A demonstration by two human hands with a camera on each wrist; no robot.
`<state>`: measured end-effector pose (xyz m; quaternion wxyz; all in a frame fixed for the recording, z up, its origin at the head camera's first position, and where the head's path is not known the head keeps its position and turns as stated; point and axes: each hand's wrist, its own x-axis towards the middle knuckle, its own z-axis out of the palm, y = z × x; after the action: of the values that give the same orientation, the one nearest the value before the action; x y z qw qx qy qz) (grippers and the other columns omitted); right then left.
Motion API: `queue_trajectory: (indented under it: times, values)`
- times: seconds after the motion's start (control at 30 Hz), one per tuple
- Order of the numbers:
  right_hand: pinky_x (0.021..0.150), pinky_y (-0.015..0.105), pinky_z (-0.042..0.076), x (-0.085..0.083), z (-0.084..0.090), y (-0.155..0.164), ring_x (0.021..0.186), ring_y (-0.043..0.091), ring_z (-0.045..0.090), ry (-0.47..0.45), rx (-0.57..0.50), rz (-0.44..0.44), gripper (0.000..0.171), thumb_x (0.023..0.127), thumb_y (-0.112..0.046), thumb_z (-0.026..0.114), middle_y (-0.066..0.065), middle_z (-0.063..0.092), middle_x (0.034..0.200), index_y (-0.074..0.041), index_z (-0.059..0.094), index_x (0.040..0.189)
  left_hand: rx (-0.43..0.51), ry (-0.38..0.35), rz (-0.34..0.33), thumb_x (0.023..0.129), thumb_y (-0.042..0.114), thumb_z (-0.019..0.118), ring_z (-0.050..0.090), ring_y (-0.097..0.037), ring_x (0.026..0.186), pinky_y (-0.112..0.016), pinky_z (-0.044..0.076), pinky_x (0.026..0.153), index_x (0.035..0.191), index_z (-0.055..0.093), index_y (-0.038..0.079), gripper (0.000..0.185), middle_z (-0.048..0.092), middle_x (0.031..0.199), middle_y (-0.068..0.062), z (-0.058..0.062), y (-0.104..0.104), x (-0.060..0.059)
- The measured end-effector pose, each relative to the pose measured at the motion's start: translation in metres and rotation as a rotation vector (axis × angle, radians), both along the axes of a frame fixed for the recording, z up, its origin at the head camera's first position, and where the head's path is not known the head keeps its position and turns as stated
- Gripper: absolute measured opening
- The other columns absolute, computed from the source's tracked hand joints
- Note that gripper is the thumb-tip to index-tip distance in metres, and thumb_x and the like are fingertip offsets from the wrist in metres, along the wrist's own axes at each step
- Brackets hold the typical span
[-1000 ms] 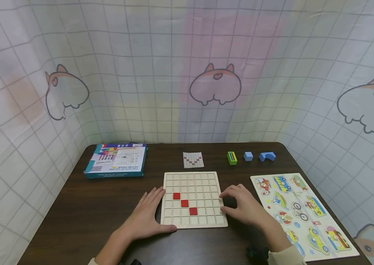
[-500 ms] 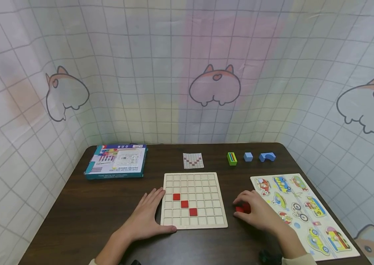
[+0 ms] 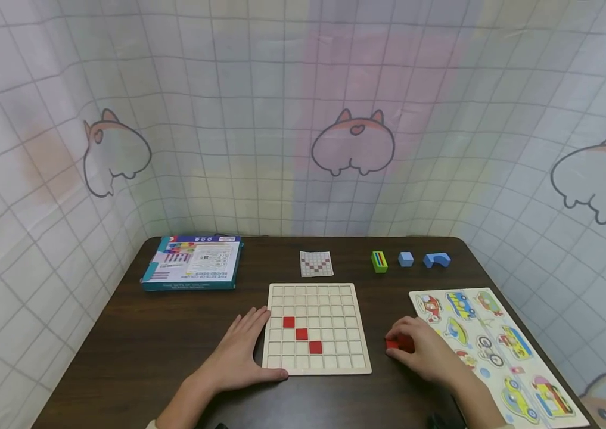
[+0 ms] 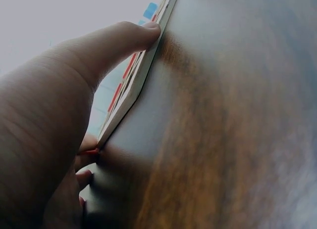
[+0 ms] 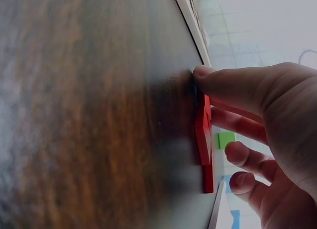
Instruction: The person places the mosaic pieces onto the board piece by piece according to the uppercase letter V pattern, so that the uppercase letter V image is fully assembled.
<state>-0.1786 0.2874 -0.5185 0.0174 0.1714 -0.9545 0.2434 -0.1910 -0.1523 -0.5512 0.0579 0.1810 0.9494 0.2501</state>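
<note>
A pale wooden grid board (image 3: pixel 335 333) lies on the dark table, with 3 red square tiles (image 3: pixel 301 334) set diagonally in its cells. My left hand (image 3: pixel 241 348) rests at the board's left side, its fingers straight along the edge and its thumb (image 4: pixel 143 36) touching the front rim. Right of the board, my right hand (image 3: pixel 423 348) pinches at a red square tile (image 5: pixel 203 127) lying among other red tiles low on the table. Thumb and forefinger stand on either side of it, the other fingers bent loosely. The palm hides part of these tiles in the head view.
Behind the board lies a small pattern card (image 3: pixel 316 264). A flat boxed set (image 3: pixel 192 262) sits back left. A green block (image 3: pixel 379 262), a blue block (image 3: pixel 406 259) and a blue arch (image 3: pixel 437 260) stand back right. A vehicle puzzle board (image 3: pixel 496 351) lies under the right forearm.
My right hand has moved from the board's right edge rightward to the red tiles, where its fingers close in. My left hand has stayed at the board. The head view shifts slightly.
</note>
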Motion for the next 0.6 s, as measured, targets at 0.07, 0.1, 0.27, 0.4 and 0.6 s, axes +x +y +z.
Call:
queue_trajectory:
  times: [0.07,0.1,0.27,0.4,0.6]
  values:
    - [0.095,0.037,0.058,0.001,-0.001,0.001,0.106,0.008,0.063,0.004,-0.002,-0.003,0.015,0.096,-0.027,0.091,-0.015,0.071,0.113,-0.028,0.081,0.107,-0.006,-0.009,0.0,0.072,0.1,0.073,0.019,-0.032,0.175,-0.062,0.015,0.142,0.178,0.027,0.018,0.142,0.028,0.186,-0.001,0.0,0.001,0.0]
    - [0.095,0.037,0.058,0.001,-0.001,0.001,0.106,0.008,0.062,0.007,-0.002,-0.004,0.015,0.096,-0.028,0.091,-0.015,0.071,0.113,-0.029,0.081,0.107,-0.005,-0.008,-0.001,0.072,0.1,0.073,0.019,-0.032,0.175,-0.063,0.015,0.142,0.178,0.027,0.018,0.142,0.028,0.185,-0.002,-0.001,0.001,0.0]
    - [0.096,0.036,0.059,0.002,-0.002,0.001,0.105,0.005,0.063,0.033,-0.02,-0.002,0.017,0.096,-0.029,0.091,-0.019,0.071,0.11,-0.03,0.081,0.109,-0.003,0.003,-0.005,0.072,0.1,0.072,0.02,-0.033,0.175,-0.062,0.016,0.142,0.178,0.028,0.017,0.142,0.029,0.185,-0.003,-0.001,0.001,0.001]
    - [0.096,0.036,0.059,0.001,0.0,-0.004,0.106,0.005,0.064,0.05,-0.036,0.014,0.017,0.096,-0.031,0.09,-0.022,0.071,0.109,-0.031,0.081,0.11,0.001,0.009,-0.007,0.073,0.1,0.072,0.021,-0.033,0.174,-0.063,0.016,0.141,0.178,0.028,0.017,0.141,0.029,0.185,-0.004,-0.001,0.0,0.001]
    - [0.089,0.031,0.056,-0.003,0.003,-0.014,0.103,0.006,0.06,0.045,-0.047,0.018,0.017,0.097,-0.031,0.09,-0.021,0.072,0.11,-0.029,0.081,0.112,0.007,0.001,0.004,0.072,0.098,0.074,0.022,-0.033,0.174,-0.063,0.017,0.141,0.178,0.028,0.018,0.14,0.029,0.185,-0.002,0.001,0.0,0.0]
